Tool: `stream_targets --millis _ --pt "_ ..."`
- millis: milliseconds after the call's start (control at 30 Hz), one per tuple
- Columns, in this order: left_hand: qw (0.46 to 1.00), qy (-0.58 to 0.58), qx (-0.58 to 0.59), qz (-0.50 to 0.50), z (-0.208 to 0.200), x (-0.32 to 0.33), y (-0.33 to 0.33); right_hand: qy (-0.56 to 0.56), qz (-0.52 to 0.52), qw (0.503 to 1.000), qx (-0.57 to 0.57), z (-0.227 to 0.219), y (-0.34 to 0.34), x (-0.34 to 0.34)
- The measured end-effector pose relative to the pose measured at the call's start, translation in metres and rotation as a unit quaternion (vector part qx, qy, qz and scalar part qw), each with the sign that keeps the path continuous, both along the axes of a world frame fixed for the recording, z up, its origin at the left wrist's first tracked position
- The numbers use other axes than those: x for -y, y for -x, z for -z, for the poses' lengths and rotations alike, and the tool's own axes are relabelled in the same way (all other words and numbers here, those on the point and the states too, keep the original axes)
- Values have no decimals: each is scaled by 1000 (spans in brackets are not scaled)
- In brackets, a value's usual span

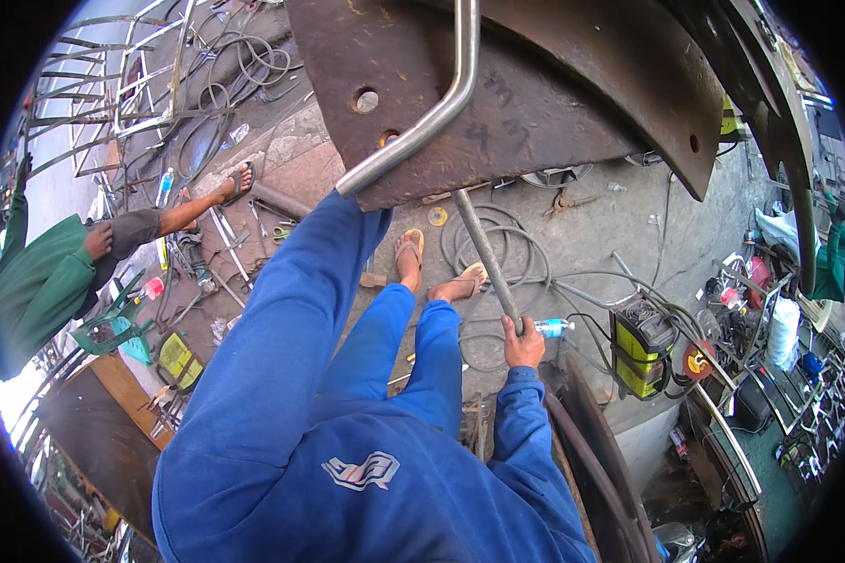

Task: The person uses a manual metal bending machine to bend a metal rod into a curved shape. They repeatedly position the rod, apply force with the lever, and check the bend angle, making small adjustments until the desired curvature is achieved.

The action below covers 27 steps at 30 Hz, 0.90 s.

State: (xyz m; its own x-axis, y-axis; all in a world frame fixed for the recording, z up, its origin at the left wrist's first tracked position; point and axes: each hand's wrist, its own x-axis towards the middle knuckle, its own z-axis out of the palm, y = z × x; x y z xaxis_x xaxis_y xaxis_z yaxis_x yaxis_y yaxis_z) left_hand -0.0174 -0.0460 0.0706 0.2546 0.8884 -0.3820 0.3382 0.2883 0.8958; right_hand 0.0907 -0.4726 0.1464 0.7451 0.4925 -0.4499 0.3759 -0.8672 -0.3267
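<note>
The concrete floor [620, 220] was grey and stained, and it carried a good deal: loops of grey cable [498, 246] lay coiled near the sandalled feet [438, 266], a plastic bottle [553, 327] lay on its side, a yellow welding machine [640, 347] stood close by, and loose metal bars [223, 235] lay scattered to the left.

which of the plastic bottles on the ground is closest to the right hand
The clear plastic bottle with a blue cap lying on its side beside the right hand. The other clear bottle stands far off, up left near the seated person.

Steel tube [441, 113] smooth, shiny; plate [535, 103] rusty, rough, matt; sleeves [282, 347] blue cloth.
</note>
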Motion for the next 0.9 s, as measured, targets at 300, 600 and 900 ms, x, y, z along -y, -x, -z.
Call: stream_targets --millis 300,600,900 --pt "1000 -1 -4 3 4 -3 1 23 -8 999 -32 2 -1 5" --pt "1000 3 -1 4 2 -5 13 40 -10 995 -93 -1 -11 4" --pt "1000 -13 -14 6 7 -4 9 30 -24 990 -133 -4 -22 8"
